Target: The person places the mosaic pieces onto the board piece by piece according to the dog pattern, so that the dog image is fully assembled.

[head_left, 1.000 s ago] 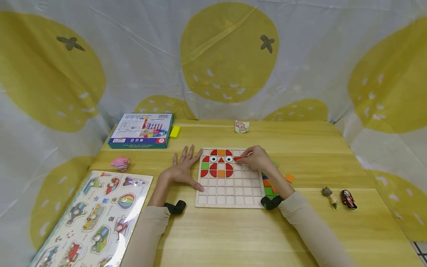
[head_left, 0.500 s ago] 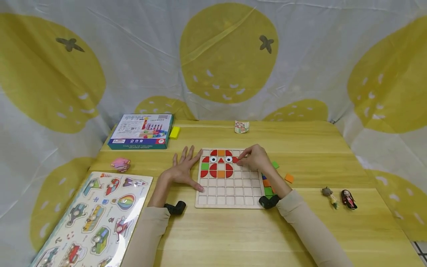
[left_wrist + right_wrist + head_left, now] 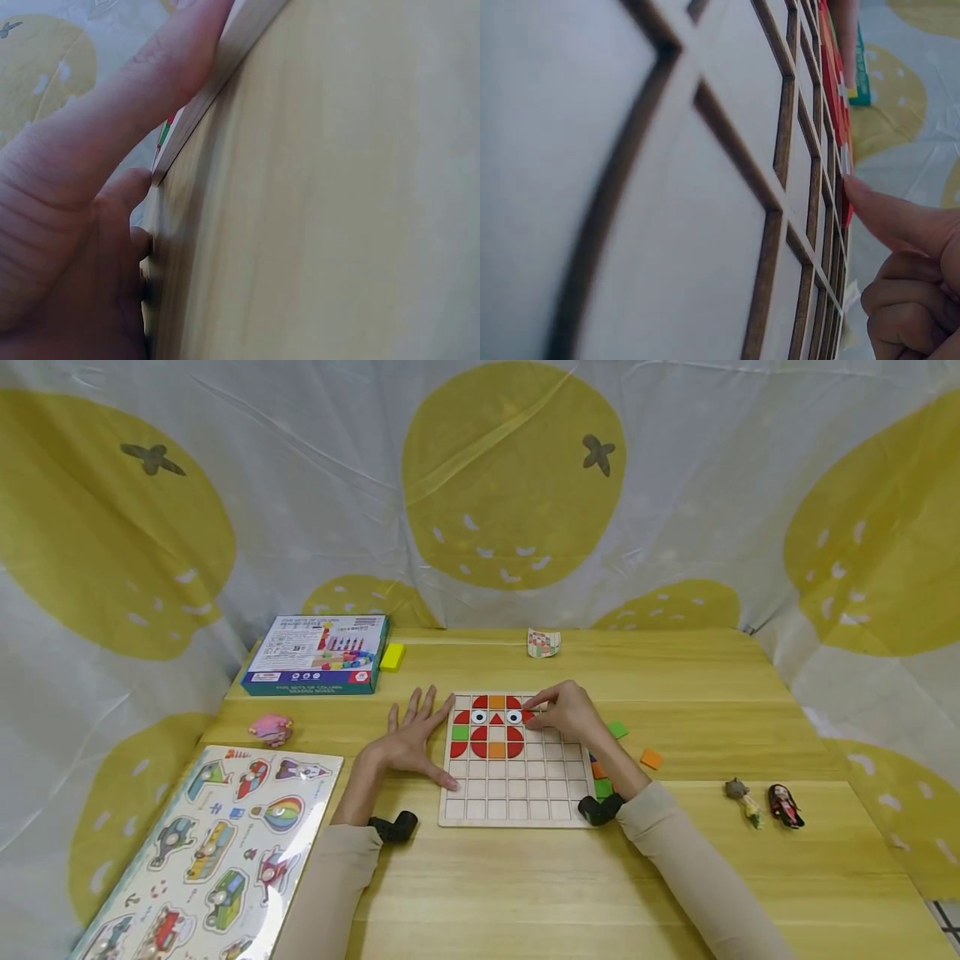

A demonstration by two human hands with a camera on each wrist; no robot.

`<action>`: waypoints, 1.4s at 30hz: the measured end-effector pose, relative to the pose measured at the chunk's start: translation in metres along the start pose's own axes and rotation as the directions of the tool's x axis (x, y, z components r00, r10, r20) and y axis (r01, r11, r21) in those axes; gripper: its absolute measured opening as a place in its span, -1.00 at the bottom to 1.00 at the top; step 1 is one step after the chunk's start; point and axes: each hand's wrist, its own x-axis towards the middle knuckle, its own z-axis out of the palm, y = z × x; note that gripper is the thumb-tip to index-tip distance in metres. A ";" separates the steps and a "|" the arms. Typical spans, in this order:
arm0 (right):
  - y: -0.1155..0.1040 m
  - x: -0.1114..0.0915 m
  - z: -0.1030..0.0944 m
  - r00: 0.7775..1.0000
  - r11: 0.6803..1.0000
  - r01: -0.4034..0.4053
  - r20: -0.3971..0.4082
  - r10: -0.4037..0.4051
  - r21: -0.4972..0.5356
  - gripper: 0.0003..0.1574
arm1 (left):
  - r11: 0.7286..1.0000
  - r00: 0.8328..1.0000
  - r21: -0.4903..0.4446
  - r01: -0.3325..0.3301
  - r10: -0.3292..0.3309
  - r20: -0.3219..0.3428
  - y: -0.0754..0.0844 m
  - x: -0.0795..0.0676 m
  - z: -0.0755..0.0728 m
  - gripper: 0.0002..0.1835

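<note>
A wooden grid board (image 3: 517,789) lies mid-table, its upper left filled with red, orange and green tiles and two eye tiles (image 3: 513,717). My left hand (image 3: 408,745) spreads its fingers along the board's left side, thumb on the rim. In the left wrist view the thumb presses near the board's edge (image 3: 232,64). My right hand (image 3: 573,710) holds a red quarter-circle tile (image 3: 528,717) between thumb and index finger, at the cell right of the right eye. In the right wrist view a fingertip touches that red tile down at the grid, with the other fingers curled.
Loose tiles, including a green one (image 3: 617,729) and an orange one (image 3: 651,759), lie right of the board. Two figurines (image 3: 784,806) are farther right. Leftward are a vehicle puzzle (image 3: 251,835), pink toy (image 3: 272,729), box (image 3: 315,656) and yellow block (image 3: 393,657). A paper card (image 3: 543,643) lies behind.
The right hand has shifted slightly left, and the red tile has gone from tilted above the board to down at the cell beside the right eye. My left hand stays put.
</note>
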 end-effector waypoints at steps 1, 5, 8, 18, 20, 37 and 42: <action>0.000 0.000 0.000 1.000 1.000 0.002 -0.001 -0.002 0.003 -0.76 | 1.000 1.000 -0.001 0.001 -0.001 0.001 0.000 0.000 0.000 0.52; 0.000 0.001 -0.002 1.000 1.000 -0.003 -0.018 0.003 -0.028 -0.77 | 1.000 1.000 0.002 -0.003 0.003 0.000 0.000 0.000 0.000 0.52; 0.000 0.001 -0.002 0.999 0.998 -0.010 -0.033 0.008 -0.058 -0.77 | 1.000 1.000 0.006 -0.003 0.003 0.001 0.000 0.000 0.000 0.52; 0.009 -0.008 -0.026 1.000 1.000 0.023 0.013 -0.024 0.011 -0.71 | 1.000 1.000 0.010 -0.017 0.016 0.005 0.004 0.002 0.001 0.52; 0.020 -0.017 -0.043 0.999 0.999 0.033 -0.007 -0.033 0.015 -0.69 | 1.000 1.000 0.011 -0.021 0.021 0.010 0.004 0.003 0.001 0.51; 0.085 -0.049 -0.101 0.990 0.994 -0.106 0.096 0.105 0.008 -0.56 | 1.000 1.000 0.007 -0.026 0.026 -0.002 0.000 0.001 -0.003 0.52; 0.064 -0.048 -0.091 0.996 0.998 -0.065 0.062 0.064 0.018 -0.62 | 1.000 1.000 0.004 -0.020 0.020 0.001 -0.001 0.001 -0.001 0.53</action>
